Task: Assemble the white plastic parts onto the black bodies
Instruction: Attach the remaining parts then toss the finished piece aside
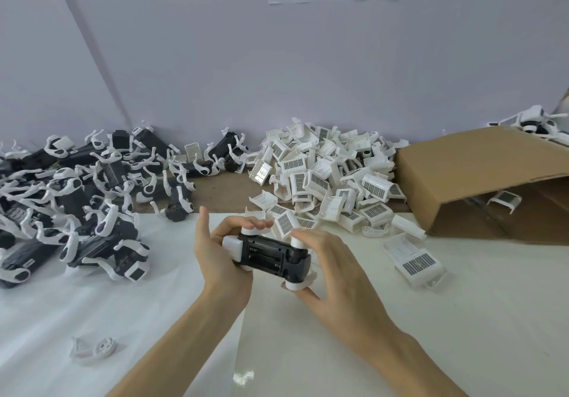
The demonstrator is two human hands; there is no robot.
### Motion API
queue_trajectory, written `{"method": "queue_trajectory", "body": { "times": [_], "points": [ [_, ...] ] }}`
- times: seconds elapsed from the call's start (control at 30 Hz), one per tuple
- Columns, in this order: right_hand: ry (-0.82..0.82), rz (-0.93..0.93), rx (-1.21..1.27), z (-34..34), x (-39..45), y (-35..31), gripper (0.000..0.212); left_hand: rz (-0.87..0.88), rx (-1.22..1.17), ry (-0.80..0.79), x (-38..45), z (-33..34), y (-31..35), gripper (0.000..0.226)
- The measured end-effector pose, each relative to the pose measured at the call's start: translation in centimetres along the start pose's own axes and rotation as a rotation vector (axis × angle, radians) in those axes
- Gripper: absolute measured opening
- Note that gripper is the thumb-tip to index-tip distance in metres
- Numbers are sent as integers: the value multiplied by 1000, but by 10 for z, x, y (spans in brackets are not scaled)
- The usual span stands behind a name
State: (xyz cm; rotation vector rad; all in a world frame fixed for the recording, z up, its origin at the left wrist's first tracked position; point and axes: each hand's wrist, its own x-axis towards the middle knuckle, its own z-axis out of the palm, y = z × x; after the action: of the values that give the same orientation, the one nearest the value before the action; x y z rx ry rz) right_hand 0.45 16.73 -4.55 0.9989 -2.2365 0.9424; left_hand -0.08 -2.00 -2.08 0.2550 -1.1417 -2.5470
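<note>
While the left hand clasps the oblong black plastic body low over the white tabletop, its long axis running left-right, the right hand pinches 1 round white plastic part at its nearer right end.

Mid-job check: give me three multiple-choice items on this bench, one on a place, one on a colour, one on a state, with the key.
1. The pile of loose white parts lies:
A. at the left of the bench
B. beside the cardboard box, at the back
C. inside a drawer

2. The body being held is:
A. black
B. red
C. green

3. The cardboard box is:
A. taped shut
B. crushed flat
C. on its side, mouth open

Key: 1 B, the pile sits against the box's left wall. 2 A, the left hand and right hand grip a black body with white ends. 3 C, a white part shows inside its open mouth.
</note>
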Motion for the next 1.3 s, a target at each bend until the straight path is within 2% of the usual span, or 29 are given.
{"method": "queue_trajectory", "body": {
  "times": [0.1, 0.23, 0.3, 0.4, 0.57, 0.63, 0.7, 0.77, 0.83, 0.93, 1.0, 1.17, 1.3],
  "points": [
    [-3, 156, 99, -7, 2, 7, 74, 72, 203, -102, -2, 4, -3, 74],
    [-22, 406, 489, -20, 6, 22, 59, 452, 677, -334, -5, 2, -5, 35],
    [-13, 474, 678, -23, 8, 27, 46, 522, 820, -397, -5, -2, -9, 30],
    [14, 552, 725, -24, 13, 27, 48, 473, 850, -346, -9, 2, -15, 28],
    [-5, 585, 816, -21, 13, 25, 32, 247, 781, -286, -12, 12, -14, 49],
    [31, 605, 828, -21, 13, 25, 23, 172, 775, -300, -11, 12, -12, 52],
    [15, 700, 889, -20, 12, 29, 23, 120, 696, -340, -11, 11, -12, 52],
    [-34, 766, 936, -19, 11, 31, 26, 153, 679, -396, -13, 12, -10, 40],
    [-40, 695, 787, -18, 8, 32, 31, 279, 707, -405, -15, 13, -10, 27],
    [-80, 419, 476, -20, 6, 29, 51, 461, 779, -415, -20, 14, -14, 34],
    [-92, 318, 391, -15, 3, 31, 51, 540, 852, -484, -24, 15, -17, 39],
    [-21, 317, 452, -12, -1, 34, 33, 579, 884, -607, -31, 16, -22, 31],
    [28, 301, 371, -10, -1, 37, 48, 526, 861, -636, -34, 18, -17, 27]
  ]
}}
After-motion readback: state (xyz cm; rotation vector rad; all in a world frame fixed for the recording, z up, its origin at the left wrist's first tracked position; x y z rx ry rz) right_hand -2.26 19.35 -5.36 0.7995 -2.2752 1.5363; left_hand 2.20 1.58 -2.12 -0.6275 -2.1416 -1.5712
